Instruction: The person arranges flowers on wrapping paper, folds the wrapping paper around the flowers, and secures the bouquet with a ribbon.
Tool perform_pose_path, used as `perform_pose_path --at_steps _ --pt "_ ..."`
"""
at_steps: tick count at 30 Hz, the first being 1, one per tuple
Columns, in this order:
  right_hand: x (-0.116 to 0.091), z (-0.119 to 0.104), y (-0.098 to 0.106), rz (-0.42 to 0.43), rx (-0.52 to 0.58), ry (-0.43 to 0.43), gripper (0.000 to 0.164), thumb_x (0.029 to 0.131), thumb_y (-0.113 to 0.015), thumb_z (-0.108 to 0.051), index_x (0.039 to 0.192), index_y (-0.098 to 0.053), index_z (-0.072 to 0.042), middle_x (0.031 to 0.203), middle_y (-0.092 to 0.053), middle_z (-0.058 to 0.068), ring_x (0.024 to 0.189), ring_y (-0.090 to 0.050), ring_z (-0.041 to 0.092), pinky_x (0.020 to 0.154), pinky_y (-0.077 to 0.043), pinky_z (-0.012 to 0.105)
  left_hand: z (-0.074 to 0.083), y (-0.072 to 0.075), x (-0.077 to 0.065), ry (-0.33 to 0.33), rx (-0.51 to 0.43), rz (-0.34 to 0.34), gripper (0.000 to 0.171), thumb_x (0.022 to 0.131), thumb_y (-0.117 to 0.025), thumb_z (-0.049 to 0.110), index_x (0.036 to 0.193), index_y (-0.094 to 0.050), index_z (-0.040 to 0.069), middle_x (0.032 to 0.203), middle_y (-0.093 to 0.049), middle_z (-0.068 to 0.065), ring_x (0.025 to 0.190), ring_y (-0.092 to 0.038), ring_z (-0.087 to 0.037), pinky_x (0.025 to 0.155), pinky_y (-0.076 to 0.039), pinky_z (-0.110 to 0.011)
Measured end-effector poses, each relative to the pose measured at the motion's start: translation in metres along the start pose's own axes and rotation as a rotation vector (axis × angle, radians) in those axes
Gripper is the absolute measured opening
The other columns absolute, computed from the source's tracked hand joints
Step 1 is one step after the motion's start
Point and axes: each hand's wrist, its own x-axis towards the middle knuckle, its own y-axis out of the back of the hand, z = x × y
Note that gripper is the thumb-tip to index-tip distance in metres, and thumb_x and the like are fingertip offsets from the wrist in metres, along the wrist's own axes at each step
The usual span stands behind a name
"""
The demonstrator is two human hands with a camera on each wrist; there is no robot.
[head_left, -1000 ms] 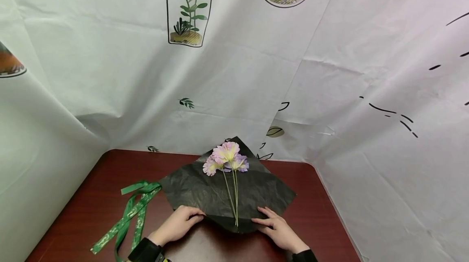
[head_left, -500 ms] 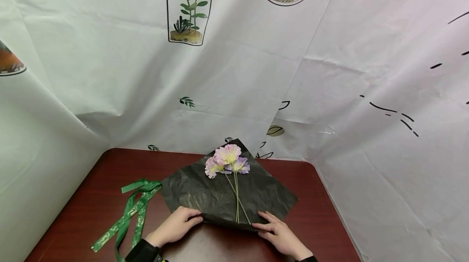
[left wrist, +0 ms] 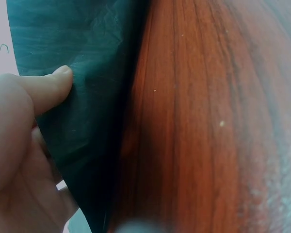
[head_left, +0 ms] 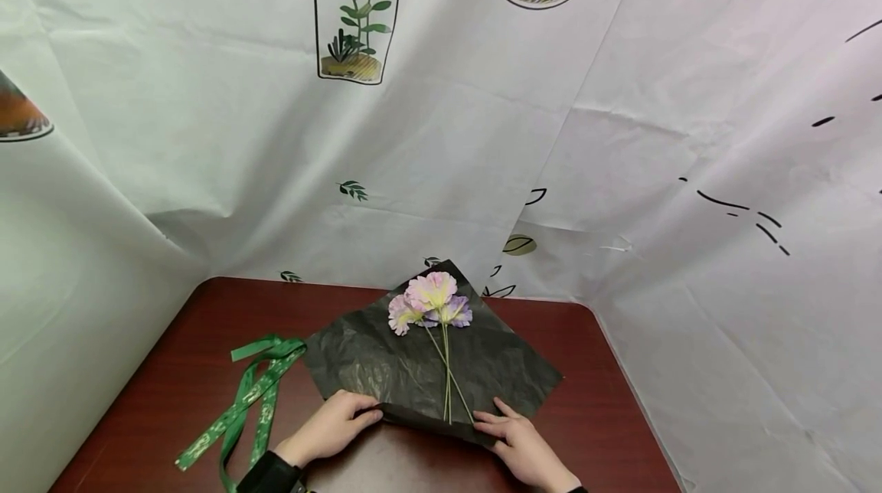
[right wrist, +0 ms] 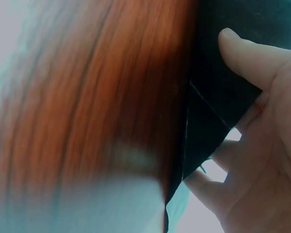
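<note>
A sheet of black wrapping paper [head_left: 386,355] lies on the table, its near edge folded up across the stems. On it rest several artificial flowers [head_left: 432,292], pink, yellow and purple, their thin stems crossing toward the fold. My left hand [head_left: 333,426] pinches the left end of the folded edge; in the left wrist view the thumb [left wrist: 53,87] presses the paper's near face, fingers behind it. At the right end, my right hand [head_left: 522,447] holds the fold the same way, thumb [right wrist: 247,56] on the paper in the right wrist view. The stem ends meet the fold.
A green patterned ribbon [head_left: 241,405] lies loose on the dark red wooden table [head_left: 158,378], left of the paper. A white printed cloth [head_left: 441,148] hangs behind and along both sides of the table.
The paper's near edge has been folded upward, and one stem has swung to the right at its lower end. My right hand has shifted slightly down; the left stays nearly in place.
</note>
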Motion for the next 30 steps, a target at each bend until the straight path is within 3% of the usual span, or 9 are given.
perform_pose_path --at_steps 6,8,14,17,25,30 --pt "0.007 -0.007 -0.003 -0.035 0.057 -0.019 0.054 0.100 -0.064 0.004 0.150 -0.072 -0.015 0.155 -0.067 0.009 0.158 -0.038 0.054 0.115 -0.050 0.061 -0.001 -0.001 0.001 -0.021 0.026 0.014 0.022 0.115 -0.065 0.026 0.100 -0.079 0.019 0.078 -0.068 0.006 0.066 -0.049 0.002 0.065 -0.039 -0.027" --pt "0.009 -0.009 -0.005 -0.034 0.057 -0.018 0.059 0.099 -0.063 0.006 0.152 -0.071 -0.019 0.158 -0.064 0.010 0.158 -0.039 0.053 0.115 -0.049 0.064 -0.001 -0.002 0.001 -0.043 0.040 0.022 0.022 0.115 -0.065 0.024 0.098 -0.078 0.018 0.079 -0.069 0.007 0.067 -0.050 0.002 0.066 -0.041 -0.026" --pt "0.010 -0.015 -0.008 -0.052 0.065 0.024 0.073 0.098 -0.054 0.014 0.162 -0.060 -0.019 0.147 -0.072 -0.005 0.159 -0.036 0.055 0.117 -0.023 0.088 0.000 -0.004 0.002 -0.044 0.063 0.024 0.024 0.114 -0.066 0.023 0.094 -0.076 0.018 0.077 -0.066 0.009 0.067 -0.049 0.002 0.065 -0.041 -0.026" --pt "0.011 -0.017 -0.009 -0.088 0.069 0.044 0.079 0.096 -0.050 0.018 0.166 -0.054 -0.018 0.142 -0.073 -0.013 0.160 -0.034 0.056 0.115 -0.015 0.093 -0.001 -0.004 0.003 -0.029 0.066 0.015 0.023 0.114 -0.066 0.024 0.095 -0.077 0.019 0.078 -0.066 0.010 0.067 -0.050 0.002 0.066 -0.041 -0.027" --pt "0.011 -0.021 -0.010 -0.133 0.095 0.032 0.087 0.094 -0.047 0.022 0.171 -0.048 -0.020 0.144 -0.071 -0.015 0.162 -0.030 0.054 0.115 -0.010 0.093 -0.002 -0.003 0.003 -0.009 0.054 -0.006 0.022 0.115 -0.065 0.026 0.099 -0.079 0.020 0.082 -0.070 0.010 0.068 -0.055 0.001 0.066 -0.042 -0.027" --pt "0.010 -0.021 -0.008 -0.112 0.101 0.050 0.079 0.100 -0.055 0.016 0.170 -0.048 -0.020 0.142 -0.073 -0.015 0.161 -0.034 0.052 0.115 -0.012 0.093 -0.003 -0.002 0.003 -0.031 0.057 0.002 0.023 0.115 -0.065 0.026 0.098 -0.079 0.019 0.081 -0.069 0.010 0.068 -0.053 0.001 0.066 -0.041 -0.027"
